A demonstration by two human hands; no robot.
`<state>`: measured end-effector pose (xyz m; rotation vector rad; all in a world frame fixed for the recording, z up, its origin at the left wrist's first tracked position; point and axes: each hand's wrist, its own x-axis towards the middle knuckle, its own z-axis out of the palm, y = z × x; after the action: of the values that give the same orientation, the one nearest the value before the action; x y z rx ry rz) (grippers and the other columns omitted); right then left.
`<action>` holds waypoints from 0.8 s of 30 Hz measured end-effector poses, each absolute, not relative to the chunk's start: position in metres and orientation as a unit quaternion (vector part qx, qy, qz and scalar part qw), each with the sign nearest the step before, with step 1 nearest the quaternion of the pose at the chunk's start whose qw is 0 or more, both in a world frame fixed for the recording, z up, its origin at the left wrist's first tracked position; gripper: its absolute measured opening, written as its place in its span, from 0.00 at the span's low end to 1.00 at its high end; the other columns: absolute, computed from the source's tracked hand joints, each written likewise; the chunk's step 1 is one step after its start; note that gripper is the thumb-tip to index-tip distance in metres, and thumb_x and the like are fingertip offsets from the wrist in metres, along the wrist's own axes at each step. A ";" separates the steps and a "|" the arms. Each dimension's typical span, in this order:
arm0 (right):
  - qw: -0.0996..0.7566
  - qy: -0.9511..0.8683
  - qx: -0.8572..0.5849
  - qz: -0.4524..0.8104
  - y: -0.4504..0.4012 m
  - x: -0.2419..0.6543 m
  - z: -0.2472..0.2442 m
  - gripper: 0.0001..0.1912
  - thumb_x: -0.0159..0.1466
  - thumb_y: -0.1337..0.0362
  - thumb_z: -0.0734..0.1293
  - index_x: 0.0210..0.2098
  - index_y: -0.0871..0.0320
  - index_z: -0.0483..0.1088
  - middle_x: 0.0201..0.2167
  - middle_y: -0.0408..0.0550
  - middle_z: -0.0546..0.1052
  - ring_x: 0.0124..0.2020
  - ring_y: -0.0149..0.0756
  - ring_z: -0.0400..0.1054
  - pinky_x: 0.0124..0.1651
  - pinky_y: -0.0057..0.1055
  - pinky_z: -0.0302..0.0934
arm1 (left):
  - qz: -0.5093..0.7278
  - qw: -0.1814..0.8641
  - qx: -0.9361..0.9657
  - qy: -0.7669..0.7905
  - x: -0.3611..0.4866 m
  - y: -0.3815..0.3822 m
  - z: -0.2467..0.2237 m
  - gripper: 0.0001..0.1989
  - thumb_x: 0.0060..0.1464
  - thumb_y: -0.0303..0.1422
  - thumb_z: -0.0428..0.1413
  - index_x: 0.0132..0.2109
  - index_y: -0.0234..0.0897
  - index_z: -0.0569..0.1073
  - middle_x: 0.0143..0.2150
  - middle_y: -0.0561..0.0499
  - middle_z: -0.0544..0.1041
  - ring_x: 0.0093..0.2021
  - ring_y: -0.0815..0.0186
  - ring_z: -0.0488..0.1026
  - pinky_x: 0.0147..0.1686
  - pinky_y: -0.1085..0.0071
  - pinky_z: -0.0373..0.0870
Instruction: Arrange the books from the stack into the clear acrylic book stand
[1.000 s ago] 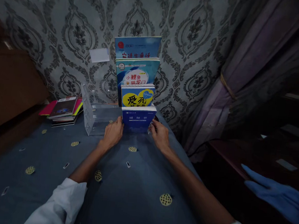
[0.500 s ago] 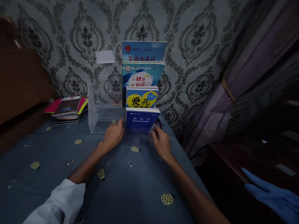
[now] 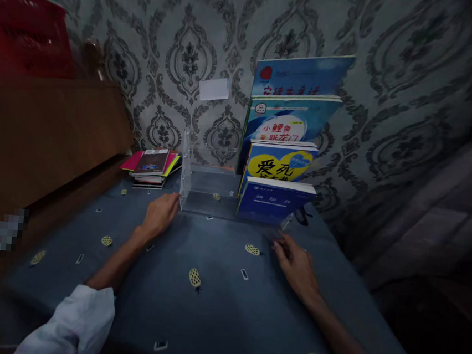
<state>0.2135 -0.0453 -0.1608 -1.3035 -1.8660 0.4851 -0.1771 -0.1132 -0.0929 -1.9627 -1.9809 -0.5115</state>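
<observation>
A clear plastic book rack stands on the table against the wall. Its right half holds upright books in steps: a tall blue book at the back, a teal book, a blue and yellow book, and a dark blue book in front. The rack's left half is bare. My left hand is closed at the front edge of the rack's left side panel, its fingertips partly hidden. In front of the rack's right corner, my right hand is open with loosely bent fingers and holds nothing.
Left of the rack lies a stack of books and booklets. A wooden cabinet with a red box on it stands at the left. Dark glasses lie by the rack's right end. A patterned cloth covers the table.
My left hand has gone from beside the dark blue book to the rack's left panel. My right hand has drawn back toward me from the books' right side. The view has turned left.
</observation>
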 end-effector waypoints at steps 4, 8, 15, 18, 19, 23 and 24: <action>0.377 -0.755 -0.508 0.169 -0.050 0.208 -0.158 0.21 0.65 0.55 0.60 0.48 0.58 0.78 0.44 0.55 0.83 0.44 0.51 0.79 0.49 0.45 0.72 | -0.123 0.199 -0.582 -0.779 -0.237 -0.087 -0.075 0.18 0.67 0.32 0.46 0.59 0.33 0.69 0.57 0.38 0.76 0.58 0.55 0.73 0.55 0.62 0.70; 0.371 -0.771 -0.492 0.163 -0.050 0.208 -0.155 0.19 0.65 0.57 0.59 0.43 0.56 0.79 0.46 0.55 0.83 0.46 0.51 0.78 0.50 0.46 0.72 | -0.095 0.207 -0.556 -0.799 -0.275 -0.056 -0.069 0.25 0.63 0.27 0.45 0.66 0.30 0.63 0.65 0.33 0.69 0.67 0.48 0.63 0.61 0.48 0.64; 0.369 -0.775 -0.490 0.153 -0.047 0.210 -0.156 0.18 0.65 0.57 0.59 0.42 0.54 0.80 0.44 0.52 0.84 0.45 0.50 0.79 0.48 0.45 0.73 | -0.039 0.192 -0.566 -0.801 -0.303 -0.022 -0.075 0.30 0.60 0.22 0.44 0.69 0.31 0.60 0.69 0.32 0.65 0.70 0.44 0.59 0.62 0.36 0.57; 0.373 -0.774 -0.491 0.147 -0.046 0.211 -0.159 0.18 0.66 0.57 0.59 0.43 0.53 0.80 0.44 0.52 0.84 0.44 0.49 0.79 0.48 0.44 0.73 | -0.022 0.198 -0.572 -0.795 -0.310 -0.015 -0.075 0.30 0.61 0.22 0.43 0.70 0.33 0.60 0.67 0.31 0.66 0.68 0.44 0.63 0.62 0.35 0.55; 0.373 -0.775 -0.489 0.145 -0.045 0.211 -0.160 0.18 0.66 0.57 0.59 0.43 0.53 0.80 0.44 0.51 0.84 0.44 0.49 0.79 0.48 0.44 0.73 | -0.018 0.202 -0.576 -0.792 -0.312 -0.014 -0.076 0.30 0.61 0.21 0.43 0.70 0.33 0.60 0.67 0.30 0.67 0.67 0.45 0.64 0.62 0.36 0.55; 0.369 -0.783 -0.480 0.138 -0.044 0.213 -0.160 0.18 0.65 0.57 0.60 0.43 0.53 0.80 0.43 0.51 0.84 0.43 0.49 0.79 0.47 0.44 0.74 | -0.001 0.218 -0.594 -0.774 -0.316 -0.016 -0.076 0.28 0.62 0.20 0.41 0.68 0.30 0.62 0.64 0.28 0.70 0.63 0.46 0.69 0.62 0.41 0.56; 0.367 -0.785 -0.479 0.138 -0.043 0.213 -0.159 0.18 0.65 0.57 0.60 0.43 0.53 0.80 0.43 0.52 0.84 0.43 0.49 0.79 0.47 0.44 0.74 | 0.003 0.222 -0.599 -0.770 -0.317 -0.017 -0.076 0.27 0.63 0.20 0.41 0.67 0.29 0.63 0.62 0.28 0.71 0.62 0.46 0.70 0.62 0.42 0.56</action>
<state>0.2131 -0.0435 -0.1593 -1.2318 -2.0171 0.3558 -0.3171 -0.0173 -0.0765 -1.6544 -2.1270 0.0096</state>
